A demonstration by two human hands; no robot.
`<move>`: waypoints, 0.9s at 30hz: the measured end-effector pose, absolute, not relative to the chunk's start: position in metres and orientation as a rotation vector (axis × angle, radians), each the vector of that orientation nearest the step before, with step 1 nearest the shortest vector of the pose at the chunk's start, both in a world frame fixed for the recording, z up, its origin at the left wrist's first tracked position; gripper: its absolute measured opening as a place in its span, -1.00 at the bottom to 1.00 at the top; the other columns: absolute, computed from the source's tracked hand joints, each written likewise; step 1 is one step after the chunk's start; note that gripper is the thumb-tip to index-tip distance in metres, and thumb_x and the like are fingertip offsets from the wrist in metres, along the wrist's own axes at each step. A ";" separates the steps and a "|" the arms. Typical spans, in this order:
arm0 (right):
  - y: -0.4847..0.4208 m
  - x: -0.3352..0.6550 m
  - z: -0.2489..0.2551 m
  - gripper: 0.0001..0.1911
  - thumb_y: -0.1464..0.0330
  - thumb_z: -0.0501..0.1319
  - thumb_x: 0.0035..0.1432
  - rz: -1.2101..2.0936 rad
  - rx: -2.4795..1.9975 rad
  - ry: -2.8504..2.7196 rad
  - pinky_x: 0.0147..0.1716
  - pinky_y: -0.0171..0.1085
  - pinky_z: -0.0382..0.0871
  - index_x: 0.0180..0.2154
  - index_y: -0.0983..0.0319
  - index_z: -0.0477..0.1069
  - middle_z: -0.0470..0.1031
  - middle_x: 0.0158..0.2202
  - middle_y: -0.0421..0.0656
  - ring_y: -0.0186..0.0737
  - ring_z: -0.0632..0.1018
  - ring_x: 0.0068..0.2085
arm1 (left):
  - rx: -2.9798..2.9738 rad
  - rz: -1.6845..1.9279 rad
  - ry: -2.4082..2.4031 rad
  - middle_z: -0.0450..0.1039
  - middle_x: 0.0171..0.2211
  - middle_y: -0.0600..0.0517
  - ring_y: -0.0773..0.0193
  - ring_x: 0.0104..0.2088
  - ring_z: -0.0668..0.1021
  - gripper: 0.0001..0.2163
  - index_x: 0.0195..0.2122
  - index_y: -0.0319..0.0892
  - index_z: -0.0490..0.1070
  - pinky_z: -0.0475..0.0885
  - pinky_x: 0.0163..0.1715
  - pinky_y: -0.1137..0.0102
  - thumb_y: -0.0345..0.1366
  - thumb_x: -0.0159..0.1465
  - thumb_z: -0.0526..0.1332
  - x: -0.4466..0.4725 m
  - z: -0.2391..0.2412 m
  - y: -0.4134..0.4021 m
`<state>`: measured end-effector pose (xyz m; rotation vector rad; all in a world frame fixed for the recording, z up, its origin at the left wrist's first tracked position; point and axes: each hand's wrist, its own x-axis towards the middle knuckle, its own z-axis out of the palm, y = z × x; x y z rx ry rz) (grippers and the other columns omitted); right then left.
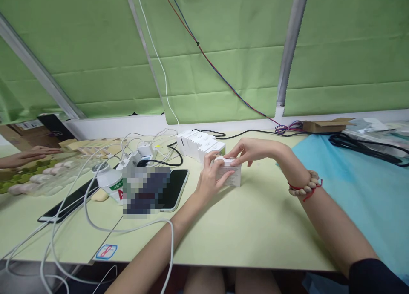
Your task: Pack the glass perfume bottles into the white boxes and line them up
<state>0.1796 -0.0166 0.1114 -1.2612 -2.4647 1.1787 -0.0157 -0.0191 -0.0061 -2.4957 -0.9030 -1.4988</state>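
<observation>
A small white carton box [234, 177] stands upright on the pale yellow table, with faint print on its near face. My left hand [211, 172] grips it from the left side, fingers curled over its top and thumb along the near face. From the right, my right hand [246, 151] reaches to the box's top, its fingertips pressed at the lid edge; whether it pinches a flap is hard to see. Just behind stands a row of similar white boxes [200, 142].
Left of me lie a phone [175, 189], a white bottle [108, 181], a power strip [131, 162] and looping white cables [128, 231]. Another person's hand [35, 153] is at far left by egg trays [28, 170]. A blue sheet [351, 191] and black cable [367, 148] lie right.
</observation>
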 end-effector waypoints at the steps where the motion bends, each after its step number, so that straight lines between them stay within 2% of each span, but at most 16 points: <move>1: -0.016 0.179 0.111 -0.58 0.17 0.25 0.06 1.185 -1.250 -2.472 -0.39 -0.42 0.45 -0.04 0.16 0.49 0.47 -0.07 -0.13 -0.21 0.47 -0.14 | -2.495 -1.487 -0.923 0.13 0.00 -0.12 0.17 -0.03 0.40 -0.80 -0.24 -0.18 0.26 0.47 -0.24 0.33 -0.17 0.25 0.18 -0.015 -0.005 -0.020; 7: -0.014 0.179 0.108 -0.62 0.20 0.20 0.11 1.186 -1.249 -2.444 -0.41 -0.42 0.46 -0.04 0.17 0.49 0.47 -0.09 -0.11 -0.19 0.46 -0.12 | -2.488 -1.493 -0.960 0.17 -0.04 -0.08 0.21 -0.03 0.41 -0.87 -0.20 -0.15 0.27 0.44 -0.19 0.35 -0.23 0.29 0.14 -0.012 -0.007 -0.021; 13: -0.013 0.177 0.106 -0.55 0.29 0.15 0.15 1.185 -1.299 -2.430 -0.41 -0.42 0.48 0.09 0.16 0.37 0.45 -0.07 -0.09 -0.21 0.47 -0.12 | -2.504 -1.562 -0.934 0.17 0.00 -0.09 0.21 0.03 0.38 -0.70 0.02 -0.10 0.14 0.44 -0.15 0.33 -0.25 0.29 0.14 -0.012 -0.012 -0.021; 17: -0.013 0.176 0.104 -0.56 0.27 0.14 0.16 1.075 -1.321 -2.465 -0.43 -0.41 0.49 0.07 0.21 0.39 0.44 -0.05 -0.06 -0.22 0.48 -0.17 | -2.541 -1.540 -0.975 0.17 -0.01 -0.07 0.22 0.04 0.38 -0.74 0.01 -0.09 0.21 0.43 -0.10 0.33 -0.28 0.30 0.13 -0.011 -0.012 -0.022; 21: -0.016 0.175 0.107 -0.58 0.26 0.13 0.16 1.044 -1.309 -2.494 -0.45 -0.42 0.47 0.04 0.21 0.40 0.41 -0.01 -0.06 -0.20 0.47 -0.15 | -2.536 -1.600 -0.923 0.18 -0.01 -0.07 0.24 0.04 0.37 -0.72 0.01 -0.07 0.19 0.44 -0.13 0.35 -0.32 0.28 0.15 -0.012 -0.016 -0.019; 27: -0.022 0.172 0.115 -0.60 0.27 0.11 0.18 1.094 -1.351 -2.476 -0.40 -0.41 0.48 0.02 0.25 0.42 0.44 -0.08 -0.05 -0.20 0.46 -0.13 | -2.516 -1.612 -0.822 0.18 0.00 -0.09 0.25 0.04 0.36 -0.79 -0.09 -0.12 0.20 0.41 -0.05 0.30 -0.37 0.27 0.16 -0.014 -0.019 -0.013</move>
